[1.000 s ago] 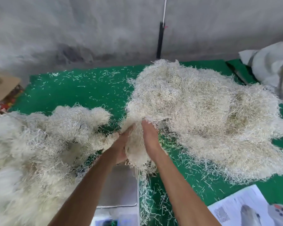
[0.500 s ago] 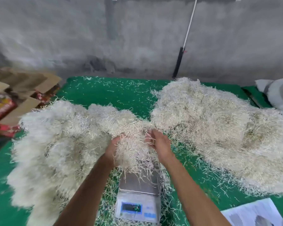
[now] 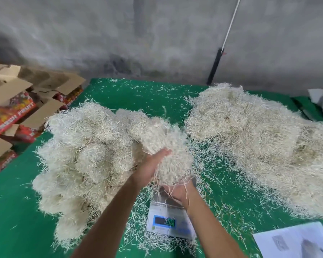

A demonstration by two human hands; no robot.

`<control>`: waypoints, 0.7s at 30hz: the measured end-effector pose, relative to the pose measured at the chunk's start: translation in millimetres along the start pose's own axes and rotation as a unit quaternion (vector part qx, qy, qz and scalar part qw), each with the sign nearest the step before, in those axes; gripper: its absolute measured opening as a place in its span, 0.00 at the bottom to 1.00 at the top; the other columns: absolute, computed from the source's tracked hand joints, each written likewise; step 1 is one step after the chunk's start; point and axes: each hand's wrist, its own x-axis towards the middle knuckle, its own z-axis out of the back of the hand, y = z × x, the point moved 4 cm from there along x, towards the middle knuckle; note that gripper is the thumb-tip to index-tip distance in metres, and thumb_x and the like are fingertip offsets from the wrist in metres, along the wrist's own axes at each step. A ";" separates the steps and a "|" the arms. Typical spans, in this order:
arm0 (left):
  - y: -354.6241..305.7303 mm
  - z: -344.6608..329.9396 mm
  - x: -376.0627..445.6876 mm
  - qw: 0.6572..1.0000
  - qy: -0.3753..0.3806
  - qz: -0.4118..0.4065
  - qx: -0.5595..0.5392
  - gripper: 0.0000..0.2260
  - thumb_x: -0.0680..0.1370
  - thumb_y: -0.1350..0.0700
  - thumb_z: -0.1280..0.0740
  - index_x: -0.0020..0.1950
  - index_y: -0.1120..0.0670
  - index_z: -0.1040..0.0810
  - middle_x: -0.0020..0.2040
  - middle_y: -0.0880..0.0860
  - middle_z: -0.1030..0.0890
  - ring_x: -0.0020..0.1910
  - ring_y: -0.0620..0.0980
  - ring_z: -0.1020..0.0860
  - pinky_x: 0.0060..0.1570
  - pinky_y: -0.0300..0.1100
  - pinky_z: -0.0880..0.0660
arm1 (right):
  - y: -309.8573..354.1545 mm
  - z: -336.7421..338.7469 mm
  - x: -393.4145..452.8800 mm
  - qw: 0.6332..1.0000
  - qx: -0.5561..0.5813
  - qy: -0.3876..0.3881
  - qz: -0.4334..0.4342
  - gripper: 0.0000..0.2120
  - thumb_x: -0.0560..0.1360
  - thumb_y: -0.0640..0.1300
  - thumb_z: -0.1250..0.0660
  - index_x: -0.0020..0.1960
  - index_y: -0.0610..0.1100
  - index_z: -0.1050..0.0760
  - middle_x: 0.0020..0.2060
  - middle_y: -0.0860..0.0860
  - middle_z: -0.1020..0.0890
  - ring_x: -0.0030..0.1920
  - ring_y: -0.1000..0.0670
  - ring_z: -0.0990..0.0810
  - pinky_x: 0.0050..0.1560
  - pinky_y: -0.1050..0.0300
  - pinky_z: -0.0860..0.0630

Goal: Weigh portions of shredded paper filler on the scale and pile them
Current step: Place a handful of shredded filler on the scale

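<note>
1. Since 0.5 s ago: both hands have lifted the portion (image 3: 172, 157) clear above the scale (image 3: 171, 218); camera view has swung left, showing more cartons (image 3: 13, 108).
2. Surface & room: green cloth table (image 3: 17, 220) strewn w/ loose shreds, set against a grey concrete wall (image 3: 157, 34); a printed sheet (image 3: 295, 241) lies at the near right corner.
3. Left hand (image 3: 151, 168): fingers straight, palm pressed on the portion's left side.
4. Right hand (image 3: 179, 191): cupped under the portion; fingertips hidden in shreds, grip cannot be told.
5. Left pile (image 3: 86, 155) touches the portion; right pile (image 3: 250, 142) lies apart.
</note>
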 end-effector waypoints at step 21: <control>18.9 10.0 -7.8 0.991 -0.081 -0.018 -0.104 0.18 0.77 0.47 0.30 0.65 0.49 0.25 0.72 0.56 0.28 0.59 0.54 0.22 0.60 0.53 0.25 | 75.9 -28.5 -52.1 0.893 -0.280 -0.216 0.278 0.15 0.87 0.52 0.44 0.57 0.50 0.20 0.49 0.49 0.14 0.45 0.47 0.20 0.48 0.53 0.21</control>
